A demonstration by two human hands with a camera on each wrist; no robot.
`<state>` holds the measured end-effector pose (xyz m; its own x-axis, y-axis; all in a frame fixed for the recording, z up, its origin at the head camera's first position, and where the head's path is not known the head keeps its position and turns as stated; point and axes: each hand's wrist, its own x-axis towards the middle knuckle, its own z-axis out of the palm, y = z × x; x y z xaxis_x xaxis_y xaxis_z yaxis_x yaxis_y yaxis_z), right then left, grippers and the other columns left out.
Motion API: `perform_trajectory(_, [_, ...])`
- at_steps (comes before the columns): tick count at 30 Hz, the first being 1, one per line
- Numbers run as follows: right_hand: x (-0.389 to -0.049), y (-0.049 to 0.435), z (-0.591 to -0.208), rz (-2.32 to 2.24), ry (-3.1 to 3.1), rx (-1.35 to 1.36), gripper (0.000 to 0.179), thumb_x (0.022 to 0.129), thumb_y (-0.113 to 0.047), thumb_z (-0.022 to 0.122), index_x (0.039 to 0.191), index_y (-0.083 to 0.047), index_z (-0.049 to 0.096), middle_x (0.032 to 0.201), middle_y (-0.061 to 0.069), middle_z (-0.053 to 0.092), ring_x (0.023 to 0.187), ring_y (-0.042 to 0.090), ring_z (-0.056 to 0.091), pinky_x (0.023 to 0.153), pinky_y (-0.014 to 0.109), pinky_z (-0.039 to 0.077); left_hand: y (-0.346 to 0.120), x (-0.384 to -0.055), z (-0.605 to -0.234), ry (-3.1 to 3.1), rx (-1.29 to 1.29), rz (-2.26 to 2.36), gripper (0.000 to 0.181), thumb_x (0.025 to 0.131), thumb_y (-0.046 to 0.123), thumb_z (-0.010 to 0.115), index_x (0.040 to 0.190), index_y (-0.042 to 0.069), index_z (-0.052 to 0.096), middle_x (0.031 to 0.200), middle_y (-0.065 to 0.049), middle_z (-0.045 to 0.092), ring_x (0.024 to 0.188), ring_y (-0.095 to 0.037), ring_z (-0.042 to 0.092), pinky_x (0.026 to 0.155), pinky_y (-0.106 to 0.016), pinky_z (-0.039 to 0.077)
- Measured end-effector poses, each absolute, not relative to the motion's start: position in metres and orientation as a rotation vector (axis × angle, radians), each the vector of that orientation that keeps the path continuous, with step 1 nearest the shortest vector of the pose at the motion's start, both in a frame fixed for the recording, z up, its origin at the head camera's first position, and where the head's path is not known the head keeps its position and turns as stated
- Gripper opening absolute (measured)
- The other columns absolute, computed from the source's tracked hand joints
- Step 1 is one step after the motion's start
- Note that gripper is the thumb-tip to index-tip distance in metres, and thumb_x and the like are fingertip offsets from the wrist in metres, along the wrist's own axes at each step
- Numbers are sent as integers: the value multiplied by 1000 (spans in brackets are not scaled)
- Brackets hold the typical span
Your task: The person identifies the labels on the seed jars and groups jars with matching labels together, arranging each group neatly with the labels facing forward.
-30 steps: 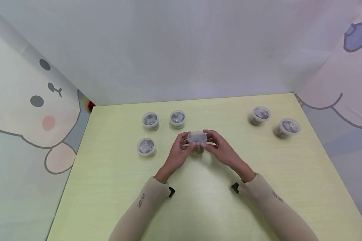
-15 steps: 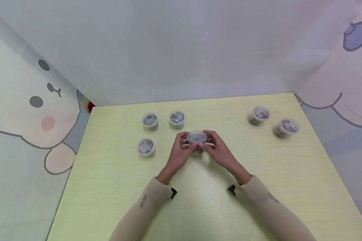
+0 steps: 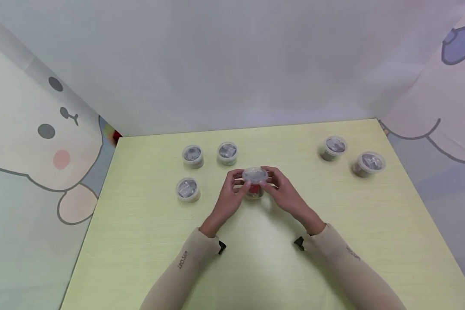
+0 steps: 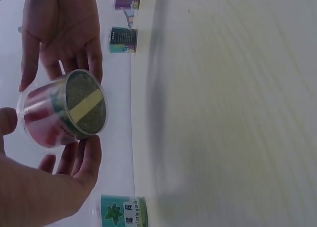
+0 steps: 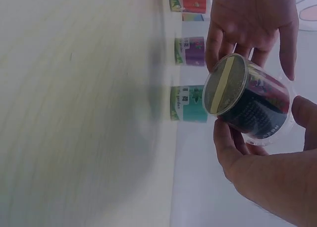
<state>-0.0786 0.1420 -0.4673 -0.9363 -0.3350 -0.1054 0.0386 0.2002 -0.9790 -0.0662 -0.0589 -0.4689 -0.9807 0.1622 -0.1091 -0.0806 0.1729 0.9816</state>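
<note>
A clear lidded plastic cup point(image 3: 255, 175) with a red and dark label is held off the table in front of me. My left hand point(image 3: 230, 195) grips it from the left, thumb on the near side. From the right, my right hand point(image 3: 285, 194) holds the same cup with thumb and fingers. Both wrist views show a yellowish strip across the dark base of the cup point(image 4: 86, 103). In the right wrist view, dark print covers part of the cup's side point(image 5: 260, 111). The lid faces up and slightly toward me.
On the pale yellow table point(image 3: 255, 267), similar lidded cups stand upright: a front-left cup point(image 3: 188, 189), a back-left cup point(image 3: 193, 156), another cup point(image 3: 227, 153) beside it, and two right-hand cups point(image 3: 334, 148), point(image 3: 369, 164). A white sheet point(image 3: 232, 64) hangs behind.
The held cup has turned a little and a red label patch now shows below its rim. My thumbs came close together half a second ago and are apart again. The standing cups have not moved.
</note>
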Motion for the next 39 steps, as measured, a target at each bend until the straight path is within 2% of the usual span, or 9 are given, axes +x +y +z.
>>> perform_trajectory(5, [-80, 147, -467, -1800, 2118, -255, 53, 112, -17, 54, 160, -2, 36, 155, 26, 48, 143, 43, 48, 117, 58, 43, -61, -69, -467, 2235, 68, 1915, 45, 110, 17, 58, 150, 2, 42, 145, -22, 54, 127, -36, 57, 109, -52, 50])
perform_trajectory(13, [-78, 150, -465, -1852, 2007, -281, 49, 115, -14, 47, 159, 1, 33, 154, 30, 49, 144, 43, 48, 117, 54, 44, -61, -70, -467, 2118, 62, 1914, 48, 112, 21, 54, 155, 2, 39, 152, -21, 49, 133, -35, 54, 116, -51, 45])
perform_trajectory(18, [-78, 149, -466, -1844, 2026, -283, 49, 115, -15, 46, 160, 0, 33, 153, 29, 49, 143, 43, 49, 117, 55, 44, -62, -69, -467, 2113, 92, 1935, 48, 113, 20, 54, 155, 1, 38, 153, -21, 49, 133, -35, 55, 114, -49, 47])
perform_trajectory(28, [-72, 141, -463, -1843, 2126, -234, 53, 111, -15, 57, 158, 0, 36, 155, 26, 48, 144, 43, 47, 118, 60, 41, -60, -66, -466, 2209, 38, 1978, 48, 110, 18, 60, 150, 1, 42, 147, -21, 53, 129, -35, 58, 110, -49, 50])
perform_trajectory(39, [-70, 131, -467, -1874, 2197, -187, 53, 108, -12, 62, 153, 2, 40, 147, 26, 52, 138, 41, 51, 115, 58, 44, -51, -59, -466, 2300, 41, 1994, 49, 107, 19, 66, 146, 2, 43, 143, -20, 54, 123, -35, 59, 104, -51, 52])
